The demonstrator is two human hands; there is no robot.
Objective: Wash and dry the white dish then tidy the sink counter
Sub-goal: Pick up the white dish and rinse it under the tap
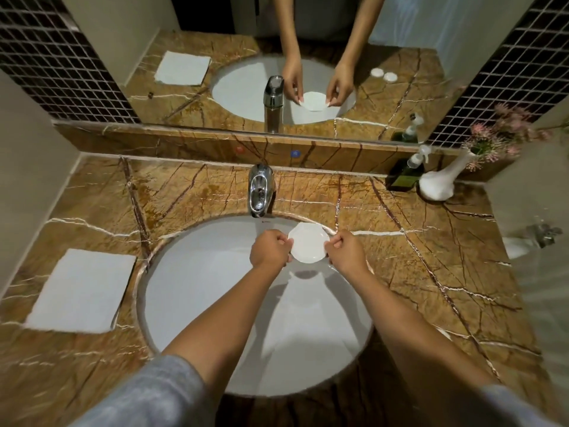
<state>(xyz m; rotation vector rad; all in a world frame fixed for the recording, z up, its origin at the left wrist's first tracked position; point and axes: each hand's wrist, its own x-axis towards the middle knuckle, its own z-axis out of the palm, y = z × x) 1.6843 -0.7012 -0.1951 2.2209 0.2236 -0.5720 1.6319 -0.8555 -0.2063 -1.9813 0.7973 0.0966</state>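
A small white dish [307,242] with a faceted rim is held level above the far right part of the white sink basin [197,272]. My left hand [269,249] grips its left edge and my right hand [345,251] grips its right edge. The chrome faucet [260,191] stands just left of and behind the dish, and no water is seen running. The dish casts a shadow on the basin below.
A folded white cloth [80,291] lies on the brown marble counter [431,260] to the left. At the back right stand a dark green pump bottle [405,174] and a white vase [441,182] with pink flowers. A mirror [277,66] runs behind the counter.
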